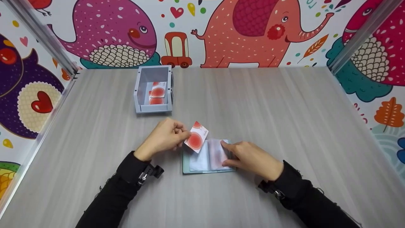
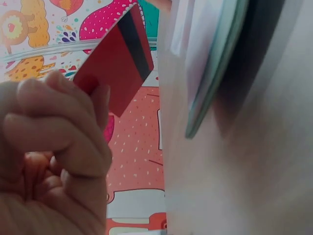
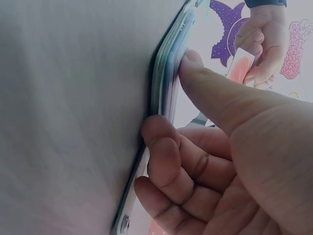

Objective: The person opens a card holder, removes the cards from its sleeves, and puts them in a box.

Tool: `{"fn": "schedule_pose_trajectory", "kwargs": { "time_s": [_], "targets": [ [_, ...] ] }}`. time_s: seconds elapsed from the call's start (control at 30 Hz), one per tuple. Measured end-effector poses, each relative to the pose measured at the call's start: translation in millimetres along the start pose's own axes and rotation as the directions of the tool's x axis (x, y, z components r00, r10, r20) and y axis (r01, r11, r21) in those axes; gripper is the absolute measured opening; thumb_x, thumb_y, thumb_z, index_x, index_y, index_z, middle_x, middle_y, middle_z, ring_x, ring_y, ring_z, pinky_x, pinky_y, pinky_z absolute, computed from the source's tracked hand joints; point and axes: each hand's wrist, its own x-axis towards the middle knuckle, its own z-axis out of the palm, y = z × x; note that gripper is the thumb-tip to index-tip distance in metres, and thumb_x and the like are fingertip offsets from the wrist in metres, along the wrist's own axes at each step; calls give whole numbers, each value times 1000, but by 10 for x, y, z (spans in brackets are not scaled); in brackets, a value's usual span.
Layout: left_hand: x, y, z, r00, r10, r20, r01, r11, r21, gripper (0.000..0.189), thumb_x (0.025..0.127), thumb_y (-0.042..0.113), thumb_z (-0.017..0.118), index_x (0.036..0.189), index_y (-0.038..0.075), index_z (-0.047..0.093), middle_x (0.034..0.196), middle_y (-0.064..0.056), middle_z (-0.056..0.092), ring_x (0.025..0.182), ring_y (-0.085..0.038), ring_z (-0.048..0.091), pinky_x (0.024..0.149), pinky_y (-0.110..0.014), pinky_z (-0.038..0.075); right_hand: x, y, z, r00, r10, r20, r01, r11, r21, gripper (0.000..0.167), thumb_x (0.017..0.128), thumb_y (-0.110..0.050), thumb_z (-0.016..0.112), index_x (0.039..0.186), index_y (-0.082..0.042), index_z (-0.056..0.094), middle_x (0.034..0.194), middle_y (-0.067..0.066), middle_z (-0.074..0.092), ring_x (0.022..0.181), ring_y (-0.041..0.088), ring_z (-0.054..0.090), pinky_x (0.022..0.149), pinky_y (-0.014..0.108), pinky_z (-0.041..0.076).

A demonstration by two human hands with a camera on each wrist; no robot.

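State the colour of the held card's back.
The held card's back is red with a black stripe; the left wrist view shows it best.

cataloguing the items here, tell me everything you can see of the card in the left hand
The card is a thin rectangle that looks like stiff plastic. Its front is white with red circles and small lettering, too small to read; its back is red with a dark stripe. It looks flat and unbent. Tilted with one corner up, it is pinched near an edge by the left hand and hangs over the open holder, apart from it.
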Motion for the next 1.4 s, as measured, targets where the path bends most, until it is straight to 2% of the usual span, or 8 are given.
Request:
{"fn": "schedule_pose_trajectory", "kwargs": {
  "time_s": [0.2, 0.43, 0.53, 0.63, 0.77, 0.93, 1.17, 1.4],
  "targets": [
    [26, -34, -74, 1000, 17, -24, -17, 1000, 1, 19, 100, 15, 72, 84, 6, 76, 58, 2, 61, 46, -8, 54, 48, -21, 44, -3, 6, -22, 1000, 26, 14, -27, 999, 31, 65, 95, -28, 83, 143, 10, 62, 64, -11, 39, 61, 0, 30, 55, 17, 29],
    [46, -79, -149, 996, 27, -84, -24, 999, 38, 22, 99, 15, 72, 78, 8, 73, 56, 4, 60, 45, -7, 53, 49, -21, 45, -19, 7, -33, 1000, -12, -6, 12, 1000, 10, 61, 95, -28, 83, 140, 9, 64, 69, 0, 61, 63, 2, 41, 61, 18, 43],
    [49, -98, -185, 993, 25, -116, -20, 999, 46, 21, 99, 16, 73, 80, 7, 74, 56, 4, 60, 45, -7, 54, 49, -22, 46, -18, 5, -35, 1000, -17, -12, 17, 1000, -4, 63, 95, -29, 83, 140, 10, 64, 72, 5, 67, 64, 2, 41, 61, 18, 43],
    [59, -123, -215, 989, 15, -146, -10, 999, 35, 20, 99, 17, 73, 82, 7, 75, 57, 3, 61, 45, -7, 54, 49, -22, 47, -13, 3, -36, 1000, -9, -12, 9, 1000, -3, 65, 94, -29, 84, 140, 11, 63, 68, 2, 62, 62, 1, 37, 57, 17, 39],
    [65, -149, -257, 983, 19, -181, -15, 1000, 27, 19, 99, 17, 73, 84, 6, 75, 57, 4, 61, 45, -7, 53, 49, -22, 46, -14, 2, -32, 1000, 6, -7, -6, 1000, 18, 66, 94, -29, 84, 141, 11, 63, 62, -8, 45, 60, -1, 29, 53, 17, 31],
    [73, -194, -303, 980, 25, -197, -21, 1000, 20, 20, 100, 16, 71, 84, 4, 74, 56, 5, 60, 46, -7, 53, 50, -22, 45, -34, 2, -26, 1000, 11, -2, -11, 1000, 23, 66, 94, -28, 84, 141, 12, 62, 64, -15, 35, 59, -2, 26, 53, 16, 28],
    [54, -218, -421, 973, -3, -232, 0, 1000, -14, 21, 102, 18, 71, 86, 5, 75, 58, 4, 61, 49, -9, 54, 49, -22, 44, -40, -10, -43, 999, 45, 12, -45, 999, 15, 68, 93, -29, 84, 142, 12, 61, 66, -15, 30, 59, -2, 24, 53, 16, 24],
    [15, -237, -599, 959, -2, -282, -16, 998, -62, 21, 103, 18, 71, 88, 4, 73, 58, 4, 59, 47, -7, 51, 46, -20, 40, -42, -14, -67, 997, 68, 28, -69, 997, 38, 68, 92, -27, 86, 142, 12, 60, 63, -14, 34, 58, -2, 25, 52, 15, 25]
  ]
}}
